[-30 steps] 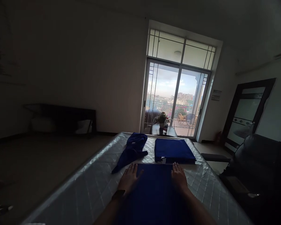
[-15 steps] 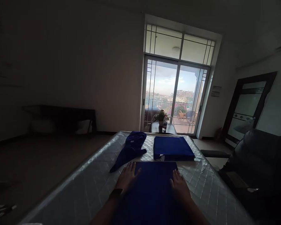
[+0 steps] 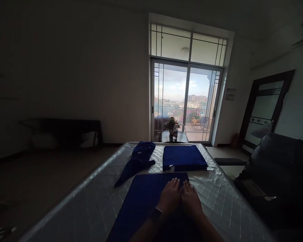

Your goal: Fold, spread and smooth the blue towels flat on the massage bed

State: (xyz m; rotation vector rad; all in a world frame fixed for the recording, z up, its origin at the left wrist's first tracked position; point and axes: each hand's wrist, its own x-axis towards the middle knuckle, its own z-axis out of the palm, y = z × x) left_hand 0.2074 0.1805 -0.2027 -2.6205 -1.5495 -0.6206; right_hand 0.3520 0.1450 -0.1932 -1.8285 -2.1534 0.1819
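A dark blue cloth [image 3: 138, 201], spread flat and straight-edged, lies on the quilted silvery mattress [image 3: 91, 205] in front of me. My left hand [image 3: 169, 195], with a dark band on its wrist, rests palm down on the cloth's right half, fingers stretched out. Close beside it, my right hand [image 3: 191, 198] lies flat near the cloth's right edge, fingers extended. Beyond them sits a neatly folded blue cloth [image 3: 184, 157] with a small white tag at its near edge. To its left is a crumpled blue cloth [image 3: 138, 161].
At the right stands a dark armchair [image 3: 277, 168]. Past the mattress's far end, a small dark table [image 3: 183, 137] holds a potted plant [image 3: 171, 125] and a bottle [image 3: 175, 131]. Sliding glass doors [image 3: 187, 97] are behind. A dark bench [image 3: 68, 129] stands against the left wall.
My left hand has moved right across the cloth, from its left edge to beside my right hand. My right hand stays near the right edge. The view has shifted slightly.
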